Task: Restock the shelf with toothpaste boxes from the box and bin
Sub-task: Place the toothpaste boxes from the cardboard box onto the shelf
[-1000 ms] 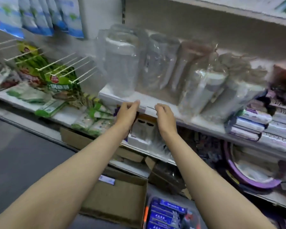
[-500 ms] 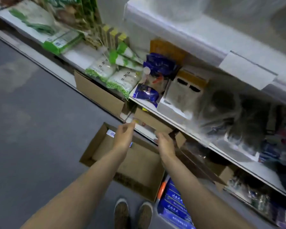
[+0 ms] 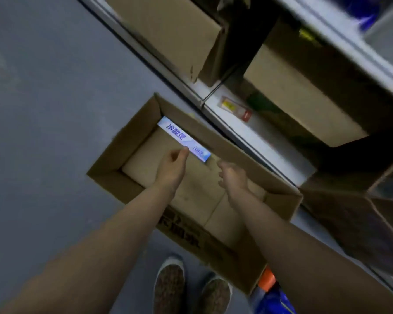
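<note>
An open cardboard box point(image 3: 114, 164) sits on the grey floor below the shelving. One blue-and-white toothpaste box point(image 3: 175, 134) lies flat along its far inner wall. My left hand point(image 3: 171, 165) reaches down into the box, fingers loosely curled, its fingertips at the toothpaste box's near edge. My right hand point(image 3: 233, 175) hovers inside the box a little to the right, fingers relaxed and holding nothing. At the bottom right, a corner of the bin point(image 3: 268, 279) with blue packs shows, mostly hidden by my right arm.
The lowest white shelf point(image 3: 254, 134) runs diagonally just behind the box, with closed cardboard cartons point(image 3: 175, 30) on it and a small red-and-yellow packet point(image 3: 235, 108). Another open carton point(image 3: 354, 207) stands at the right. My shoes point(image 3: 169, 284) are at the bottom.
My view swung down from the upper shelves to the floor box. Both hands dropped from the shelf edge into the cardboard box, the left one reaching the toothpaste box.
</note>
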Demonstrator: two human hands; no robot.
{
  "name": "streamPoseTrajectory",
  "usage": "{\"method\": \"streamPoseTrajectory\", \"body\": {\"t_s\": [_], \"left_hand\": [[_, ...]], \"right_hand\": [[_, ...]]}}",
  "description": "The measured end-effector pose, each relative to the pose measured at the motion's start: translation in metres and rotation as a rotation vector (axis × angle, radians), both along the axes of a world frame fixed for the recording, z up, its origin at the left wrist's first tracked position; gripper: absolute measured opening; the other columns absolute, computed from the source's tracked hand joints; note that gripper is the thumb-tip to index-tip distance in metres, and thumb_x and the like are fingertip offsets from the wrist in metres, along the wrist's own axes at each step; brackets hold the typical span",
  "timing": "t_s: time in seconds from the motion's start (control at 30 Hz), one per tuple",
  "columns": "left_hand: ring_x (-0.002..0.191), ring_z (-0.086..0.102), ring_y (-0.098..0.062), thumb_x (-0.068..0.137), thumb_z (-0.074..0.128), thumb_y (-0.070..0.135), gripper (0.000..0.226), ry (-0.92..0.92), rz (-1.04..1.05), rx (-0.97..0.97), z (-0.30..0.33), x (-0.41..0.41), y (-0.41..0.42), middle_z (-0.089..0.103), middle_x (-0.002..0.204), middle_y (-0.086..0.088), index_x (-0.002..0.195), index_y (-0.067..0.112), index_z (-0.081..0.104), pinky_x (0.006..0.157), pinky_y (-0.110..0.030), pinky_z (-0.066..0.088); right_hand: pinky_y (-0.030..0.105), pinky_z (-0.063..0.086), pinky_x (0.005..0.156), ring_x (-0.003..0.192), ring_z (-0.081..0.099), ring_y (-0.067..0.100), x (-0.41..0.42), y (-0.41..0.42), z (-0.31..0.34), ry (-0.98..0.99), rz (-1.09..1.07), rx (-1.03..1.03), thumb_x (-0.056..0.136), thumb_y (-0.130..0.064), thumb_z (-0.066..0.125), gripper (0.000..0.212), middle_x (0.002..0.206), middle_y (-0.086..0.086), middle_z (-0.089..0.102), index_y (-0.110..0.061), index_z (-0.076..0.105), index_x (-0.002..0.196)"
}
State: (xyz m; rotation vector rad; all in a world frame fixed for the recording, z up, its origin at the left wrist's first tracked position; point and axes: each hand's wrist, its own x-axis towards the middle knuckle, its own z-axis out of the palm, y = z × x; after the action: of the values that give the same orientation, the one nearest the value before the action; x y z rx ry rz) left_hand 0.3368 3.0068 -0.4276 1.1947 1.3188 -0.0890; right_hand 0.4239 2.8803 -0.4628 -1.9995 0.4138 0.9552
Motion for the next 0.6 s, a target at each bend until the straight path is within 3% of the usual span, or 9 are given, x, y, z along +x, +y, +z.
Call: {"method": "streamPoseTrajectory", "body": {"t_s": [0.07, 0.13, 0.2, 0.27, 0.4, 0.5, 0.6], "left_hand": [[0.095, 0.058, -0.017, 0.099, 0.057, 0.041, 0.018, 0.005, 0.014, 0.024, -0.037, -0.005, 0.006, 0.059, 0.088, 0.011, 0.086, 0.028, 0.06, 0.095, -0.037, 0.049], [0.096, 0.058, -0.013, 0.098, 0.058, 0.042, 0.016, 0.002, 0.028, 0.049, -0.07, -0.009, 0.01, 0.059, 0.092, 0.013, 0.093, 0.027, 0.061, 0.098, -0.038, 0.049], [0.095, 0.057, -0.01, 0.097, 0.057, 0.044, 0.021, -0.005, 0.023, 0.058, -0.096, -0.012, 0.012, 0.059, 0.094, 0.013, 0.102, 0.024, 0.063, 0.1, -0.038, 0.05], [0.096, 0.057, -0.01, 0.097, 0.057, 0.045, 0.025, -0.006, 0.024, 0.054, -0.115, -0.015, 0.014, 0.059, 0.094, 0.011, 0.107, 0.023, 0.064, 0.102, -0.04, 0.05], [0.103, 0.059, -0.009, 0.097, 0.057, 0.047, 0.018, 0.001, 0.033, 0.046, -0.136, -0.024, 0.014, 0.061, 0.101, 0.013, 0.097, 0.03, 0.06, 0.104, -0.04, 0.048], [0.103, 0.06, -0.01, 0.096, 0.057, 0.048, 0.019, 0.003, 0.044, 0.047, -0.14, -0.031, 0.014, 0.063, 0.102, 0.011, 0.095, 0.029, 0.061, 0.103, -0.042, 0.049], [0.096, 0.061, -0.01, 0.097, 0.058, 0.046, 0.02, 0.019, 0.056, 0.052, -0.131, -0.036, 0.02, 0.064, 0.101, 0.006, 0.099, 0.026, 0.063, 0.1, -0.038, 0.05]], "right_hand": [[0.045, 0.051, 0.1, 0.109, 0.065, 0.028, 0.0, 0.008, -0.039, -0.066, 0.059, -0.026, 0.08, -0.04, 0.074, 0.02, 0.107, 0.002, 0.071, -0.025, 0.066, 0.09], [0.037, 0.046, 0.104, 0.119, 0.06, 0.024, 0.003, 0.018, -0.072, -0.133, 0.151, -0.072, 0.081, -0.038, 0.079, 0.051, 0.13, 0.004, 0.063, -0.02, 0.06, 0.124], [0.035, 0.043, 0.106, 0.126, 0.056, 0.025, 0.007, 0.026, -0.102, -0.2, 0.212, -0.102, 0.08, -0.034, 0.082, 0.071, 0.139, 0.007, 0.058, -0.015, 0.051, 0.14], [0.033, 0.043, 0.106, 0.126, 0.055, 0.026, 0.007, 0.034, -0.128, -0.242, 0.251, -0.111, 0.077, -0.031, 0.085, 0.077, 0.139, 0.009, 0.058, -0.013, 0.048, 0.143], [0.026, 0.042, 0.097, 0.119, 0.059, 0.027, 0.0, 0.047, -0.163, -0.257, 0.25, -0.127, 0.072, -0.023, 0.088, 0.078, 0.129, 0.009, 0.062, -0.014, 0.05, 0.14], [0.031, 0.042, 0.09, 0.114, 0.057, 0.032, -0.003, 0.052, -0.169, -0.33, 0.28, -0.213, 0.074, -0.021, 0.087, 0.065, 0.127, 0.014, 0.057, -0.011, 0.057, 0.131], [0.029, 0.036, 0.074, 0.107, 0.06, 0.033, -0.009, 0.046, -0.161, -0.412, 0.282, -0.215, 0.077, -0.025, 0.085, 0.052, 0.12, 0.015, 0.059, -0.008, 0.063, 0.121]]}}
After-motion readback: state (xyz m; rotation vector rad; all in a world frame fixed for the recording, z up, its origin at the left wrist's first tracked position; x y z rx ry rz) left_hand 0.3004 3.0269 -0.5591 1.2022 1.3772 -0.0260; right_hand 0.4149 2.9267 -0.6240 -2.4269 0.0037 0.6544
